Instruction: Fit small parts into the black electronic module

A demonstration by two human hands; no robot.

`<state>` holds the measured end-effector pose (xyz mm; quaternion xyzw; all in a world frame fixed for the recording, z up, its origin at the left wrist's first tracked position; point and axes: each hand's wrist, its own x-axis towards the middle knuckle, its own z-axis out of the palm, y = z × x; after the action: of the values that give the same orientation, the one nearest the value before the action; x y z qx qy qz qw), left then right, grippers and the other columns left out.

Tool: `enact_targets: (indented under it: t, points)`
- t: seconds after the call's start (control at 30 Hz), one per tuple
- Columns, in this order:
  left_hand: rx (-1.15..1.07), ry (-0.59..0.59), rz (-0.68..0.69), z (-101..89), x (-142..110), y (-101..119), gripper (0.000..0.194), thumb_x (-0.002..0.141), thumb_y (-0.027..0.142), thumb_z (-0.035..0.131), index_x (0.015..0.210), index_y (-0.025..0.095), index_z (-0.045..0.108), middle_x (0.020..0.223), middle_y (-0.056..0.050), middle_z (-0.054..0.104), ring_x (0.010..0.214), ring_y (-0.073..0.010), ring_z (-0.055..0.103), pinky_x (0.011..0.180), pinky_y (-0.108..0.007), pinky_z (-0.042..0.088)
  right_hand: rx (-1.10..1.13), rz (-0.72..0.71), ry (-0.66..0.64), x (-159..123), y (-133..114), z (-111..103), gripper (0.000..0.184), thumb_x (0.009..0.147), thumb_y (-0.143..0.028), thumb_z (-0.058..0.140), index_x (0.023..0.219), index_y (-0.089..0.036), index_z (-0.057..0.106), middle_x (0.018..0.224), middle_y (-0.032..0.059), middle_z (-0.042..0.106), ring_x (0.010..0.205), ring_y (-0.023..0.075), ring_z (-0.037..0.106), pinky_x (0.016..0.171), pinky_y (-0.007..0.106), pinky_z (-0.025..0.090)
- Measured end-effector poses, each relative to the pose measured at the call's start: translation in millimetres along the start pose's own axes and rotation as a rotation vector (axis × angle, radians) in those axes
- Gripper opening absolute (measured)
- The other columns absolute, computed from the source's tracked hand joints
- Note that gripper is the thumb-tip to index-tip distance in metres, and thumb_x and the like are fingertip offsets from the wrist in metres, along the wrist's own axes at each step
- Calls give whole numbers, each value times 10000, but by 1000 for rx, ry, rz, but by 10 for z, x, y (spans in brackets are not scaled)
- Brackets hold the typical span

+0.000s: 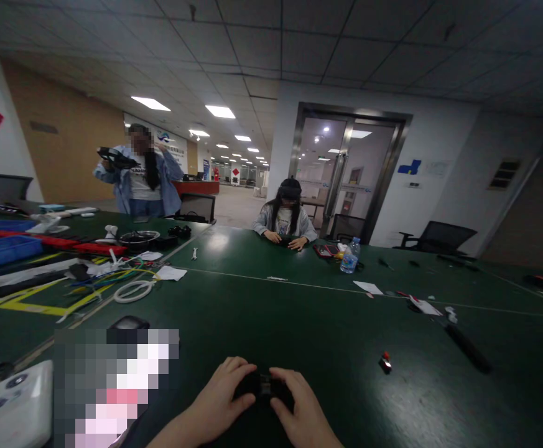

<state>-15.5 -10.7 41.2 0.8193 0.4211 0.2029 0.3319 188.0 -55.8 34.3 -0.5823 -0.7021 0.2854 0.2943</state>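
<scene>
Close to the table's near edge, both of my hands grip a small black device (265, 384) with a greyish middle part. My left hand (227, 395) has its thumb and fingers closed round the device's left end. Round the right end my right hand (297, 401) is closed in the same way. The device lies low, just over or on the dark green tabletop (336, 348); which of these I cannot tell. Its exact kind is too dark to make out, and my fingers cover both ends.
Left of my hands are a white rounded device (17, 404), a black mouse (130, 323) and a pixelated patch. Farther left are blue trays (5, 252) and wires. A water bottle (350, 255) stands beyond. One person (284, 224) sits opposite; another (143, 180) stands at left.
</scene>
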Motion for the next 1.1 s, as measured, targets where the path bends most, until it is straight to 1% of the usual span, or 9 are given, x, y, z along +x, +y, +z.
enact_targets:
  t: [0.07,0.13,0.3,0.43,0.57,0.67,0.77,0.93,1.1]
  points:
    - [-5,-3,6,1,3,-8,375,747,192,584,1117,245,562,1117,-35,551,1056,-232,472,945,-354,360,3,17,-19,-1,-23,-10,449,736,-203,529,1183,-250,524,1186,34,566,1118,209,497,957,315,370]
    - [-9,-11,18,5,6,-25,372,736,178,590,1099,257,566,1109,-27,557,1046,-232,477,932,-352,366,1,30,-33,6,-35,-21,448,725,-197,536,1171,-247,534,1181,36,568,1114,210,500,951,311,373]
    - [10,-13,26,9,7,-25,427,728,190,602,1144,262,538,1146,-35,546,1065,-242,462,942,-356,346,-29,18,-47,14,-58,-35,416,723,-206,549,1138,-229,555,1173,49,572,1103,217,501,946,315,370]
    - [33,-8,14,14,10,12,362,740,184,592,1094,253,571,1095,-30,566,1029,-229,480,912,-338,361,-17,-2,-44,9,-65,-21,378,728,-205,547,1105,-218,573,1142,54,590,1078,213,511,940,320,369]
    - [45,19,14,26,12,18,366,766,175,565,1124,249,555,1118,-41,552,1042,-231,471,917,-346,355,0,25,-24,36,-53,-15,365,723,-193,555,1086,-225,582,1116,41,598,1056,209,520,922,320,378]
    - [46,17,21,20,12,14,345,797,193,533,1138,244,544,1125,-48,541,1043,-227,468,914,-346,357,40,66,-49,67,-63,-47,342,740,-214,559,1078,-254,585,1087,17,600,1026,198,533,891,314,395]
    - [52,6,31,-1,22,17,300,806,205,518,1101,249,554,1113,-41,537,1034,-222,470,902,-342,362,75,95,-85,92,-92,-95,305,754,-242,559,1057,-246,597,1057,17,604,1004,199,539,866,316,404]
    - [49,-22,27,-26,63,6,266,755,184,557,1015,235,577,1085,-29,539,1016,-218,476,888,-339,370,105,95,-120,123,-126,-155,373,742,-235,577,1114,-244,561,1065,12,597,1002,187,541,849,302,412]
    - [41,-27,44,-14,78,-52,287,781,195,526,1061,243,564,1106,-27,539,1033,-213,472,899,-333,368,108,99,-141,135,-106,-157,313,739,-250,586,1051,-238,602,1010,6,610,955,188,559,817,305,422]
